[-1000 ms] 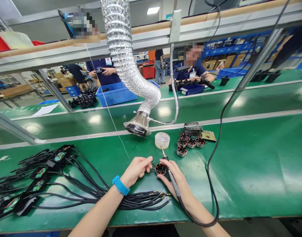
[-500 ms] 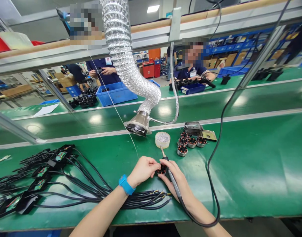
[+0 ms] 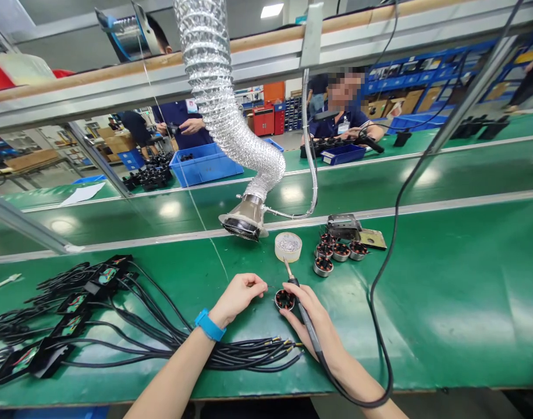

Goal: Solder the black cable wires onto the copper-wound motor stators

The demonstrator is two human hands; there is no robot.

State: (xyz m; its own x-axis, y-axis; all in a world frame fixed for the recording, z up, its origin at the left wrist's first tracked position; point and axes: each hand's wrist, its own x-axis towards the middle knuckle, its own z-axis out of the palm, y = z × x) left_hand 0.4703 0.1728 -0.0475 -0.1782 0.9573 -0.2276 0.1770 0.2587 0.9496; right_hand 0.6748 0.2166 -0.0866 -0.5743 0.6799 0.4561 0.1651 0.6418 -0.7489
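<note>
My left hand (image 3: 244,294), with a blue band on its wrist, is closed in a pinch on the thin solder wire (image 3: 212,241), which comes down from a spool above. A short end of it seems to poke out past the fingertips. My right hand (image 3: 312,314) is closed around a soldering iron (image 3: 308,323), whose tip points up and away toward a round pale tin (image 3: 288,247). Between the hands, a small round motor stator (image 3: 284,299) with copper windings lies on the green bench, touched by the right fingers. The left fingertips are apart from it.
Several more stators (image 3: 323,266) stand beyond on the right, beside a metal iron stand (image 3: 345,226). Black cables (image 3: 249,355) with bared ends cross the front left. A fume extractor hood (image 3: 244,218) hangs over the bench. The iron's cord (image 3: 386,349) loops at right. Co-workers sit opposite.
My left hand has drawn back to the left, away from the stator, and the solder wire has shifted left with it. The right hand keeps its place with the soldering iron.
</note>
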